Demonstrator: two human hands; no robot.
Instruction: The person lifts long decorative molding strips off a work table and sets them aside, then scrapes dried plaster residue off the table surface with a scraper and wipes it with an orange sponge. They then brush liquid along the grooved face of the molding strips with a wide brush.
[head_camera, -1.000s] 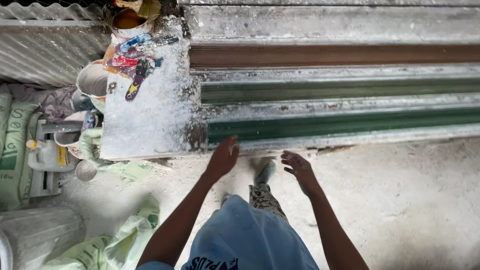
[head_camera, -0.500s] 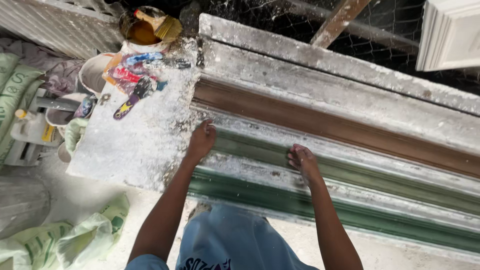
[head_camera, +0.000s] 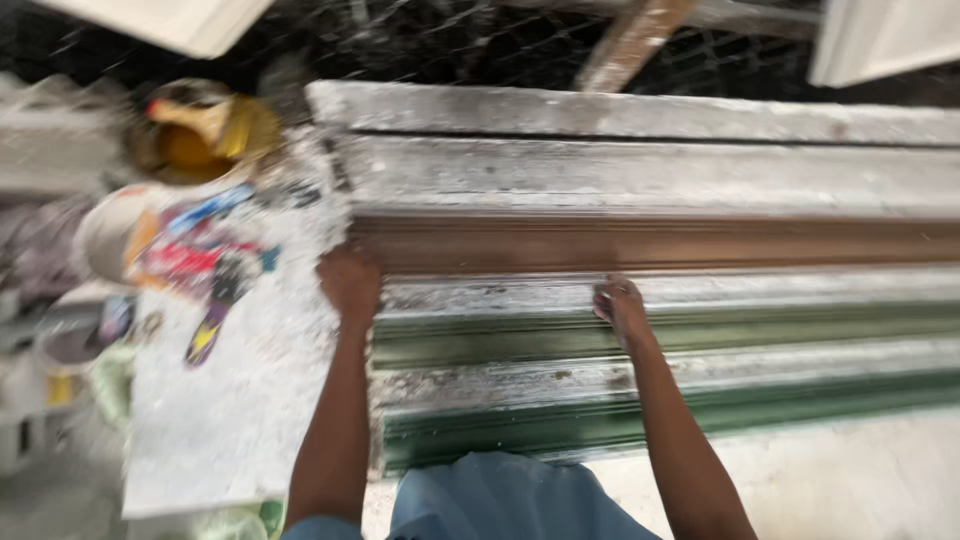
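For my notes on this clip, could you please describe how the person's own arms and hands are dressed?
Both arms are bare along all of their visible length: no sleeves, gloves, watch or bands on the left hand or the right hand. Light blue cloth shows low between the arms. The picture is too blurred for finer marks.

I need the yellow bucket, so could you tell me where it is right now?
The yellow bucket sits at the upper left of the head view, beyond the white board and left of the long mouldings.

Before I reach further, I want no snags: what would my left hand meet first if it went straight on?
The left hand points up-frame; likely the brown mould at its fingertips, though blur hides the depth.
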